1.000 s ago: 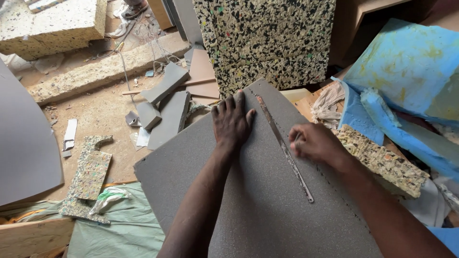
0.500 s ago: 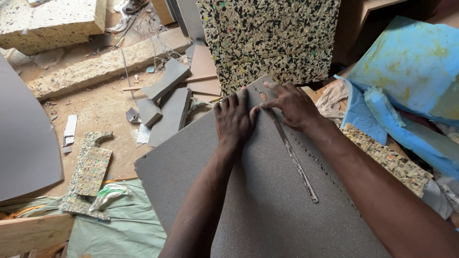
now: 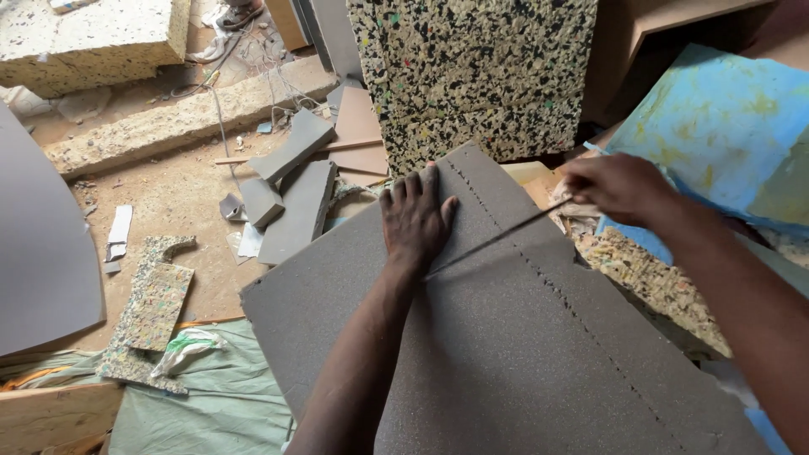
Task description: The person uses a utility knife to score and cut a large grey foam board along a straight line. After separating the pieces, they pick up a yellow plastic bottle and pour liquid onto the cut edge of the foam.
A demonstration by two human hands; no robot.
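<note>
Grey foam sheet (image 3: pixel 506 354) lies flat in front of me, its far corner against the speckled foam block (image 3: pixel 480 76). A dotted line of pricks runs from that corner down toward the near right.

My left hand (image 3: pixel 415 221) is spread flat on the sheet, fingers together and pointing far, palm pressing down just left of the dotted line. Forearm comes straight up from the near edge.

My right hand (image 3: pixel 619 187) is off the sheet's right edge, above the blue foam (image 3: pixel 716 118), closed on one end of a thin metal strip (image 3: pixel 497 238). The strip slants down to the left, its free tip just beside my left wrist.

To do this well, I judge: keep the left palm heavy so the sheet stays put, and bring the strip down level along the pricks, not skewed.

Grey offcuts (image 3: pixel 291 181) lie on the floor, far left.
</note>
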